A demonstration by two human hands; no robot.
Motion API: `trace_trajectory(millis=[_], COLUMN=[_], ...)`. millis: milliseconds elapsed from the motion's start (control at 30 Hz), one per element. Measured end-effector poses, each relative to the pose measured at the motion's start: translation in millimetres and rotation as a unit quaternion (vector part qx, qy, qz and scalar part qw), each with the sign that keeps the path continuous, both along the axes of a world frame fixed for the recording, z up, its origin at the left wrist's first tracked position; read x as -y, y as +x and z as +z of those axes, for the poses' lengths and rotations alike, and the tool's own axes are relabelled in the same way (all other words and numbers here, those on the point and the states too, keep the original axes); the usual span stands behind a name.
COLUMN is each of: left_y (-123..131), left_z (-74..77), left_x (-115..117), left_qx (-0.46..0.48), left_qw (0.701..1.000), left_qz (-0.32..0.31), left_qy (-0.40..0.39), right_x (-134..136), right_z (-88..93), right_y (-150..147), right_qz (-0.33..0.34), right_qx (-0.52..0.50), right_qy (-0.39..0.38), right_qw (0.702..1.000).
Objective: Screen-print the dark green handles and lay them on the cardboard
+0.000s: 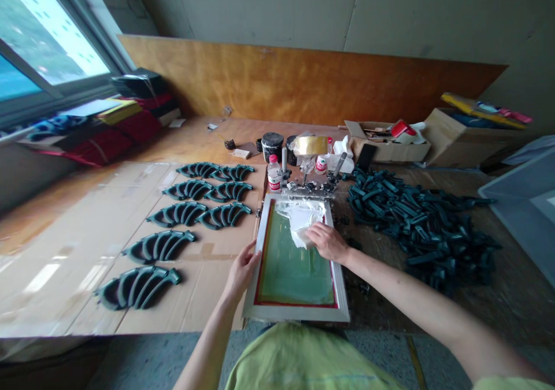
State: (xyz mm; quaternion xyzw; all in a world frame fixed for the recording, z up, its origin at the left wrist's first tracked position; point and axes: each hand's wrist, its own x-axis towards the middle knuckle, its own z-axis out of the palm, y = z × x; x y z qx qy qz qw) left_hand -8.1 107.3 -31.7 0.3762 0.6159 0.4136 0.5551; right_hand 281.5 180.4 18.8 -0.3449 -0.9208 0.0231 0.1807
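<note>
A screen printing frame [346,297] with a pale rim and green mesh [295,274] lies in front of me. My left hand [243,268] grips its left edge, fingers curled against the rim. Over the upper mesh, my right hand [326,242] is closed on a soft-looking white piece [300,221], like a cloth or paper. I cannot make out its exact kind, and my fingers hide part of it. The far end of the frame meets a metal clamp [310,191] with bolts and upright rods.
Dark green curved, ribbed parts [139,289] stand in rows on cardboard [203,309] at left. Similar dark parts are heaped in a pile [416,222] at right. Behind the clamp are a red-capped bottle [274,175], a black tub [272,146] and an open carton [390,150].
</note>
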Motion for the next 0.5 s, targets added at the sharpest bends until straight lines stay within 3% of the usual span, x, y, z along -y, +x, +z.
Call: trace_trajectory(millis=[100,200,367,500], left_y=[2.0,2.6,-4.0,-1.7], left_z=[8.7,28.9,87.0,128.1], left_x=[1.3,2.7,-1.7,-25.9], left_qx=[0.005,0.006,0.01,0.03], left_qw=[1.0,1.0,1.0,0.995], left_qz=[0.004,0.004,-0.017,0.014], left_qy=[-0.002,0.0,0.01,0.094], right_x=[-3.1,-36.4,-94.9,-95.3], right_z=[6.5,25.6,55.4,53.3], right_y=[5.2,-1.2,-4.5,37.0], right_qz=[0.015,-0.069,-0.205,-0.326], right_qx=[-0.01,-0.037,-0.062,-0.116], right_qy=[-0.037,-0.071,-0.082,-0.054], right_qw=[0.999,0.994,0.973,0.937])
